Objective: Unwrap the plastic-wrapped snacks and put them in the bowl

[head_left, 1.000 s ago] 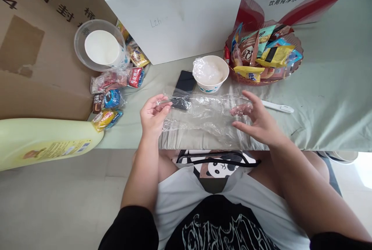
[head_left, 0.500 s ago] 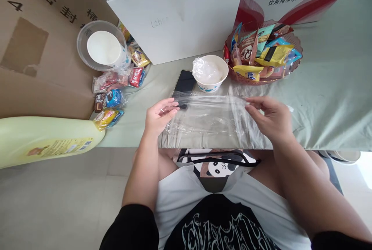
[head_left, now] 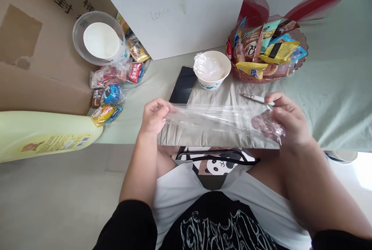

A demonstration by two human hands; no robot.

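A sheet of clear plastic film (head_left: 212, 120) stretches between my two hands above the table's front edge. My left hand (head_left: 155, 115) is closed on its left end, the thumb pressed against the fingers. At the other end, my right hand (head_left: 289, 120) pinches the film, which bunches up beside the palm. Just beyond the right fingertips lies a small knife (head_left: 255, 98) with a pale handle, partly hidden by the hand. A white paper bowl (head_left: 215, 84) with blue marks stands behind the film, crumpled clear plastic (head_left: 207, 66) inside it. To the bowl's left is a black phone (head_left: 183, 86).
A glass dish (head_left: 302, 58) of wrapped snacks stands at the back right. Left are a clear tub (head_left: 78, 42) holding paper bowls, several snack packets (head_left: 107, 95) and a yellow bottle (head_left: 46, 135). White (head_left: 180, 21) and cardboard boxes (head_left: 52, 83) bound the back and left.
My right hand has moved right and drawn the film out, gathering its right end. The knife and more of the phone now show. The view has shifted slightly.
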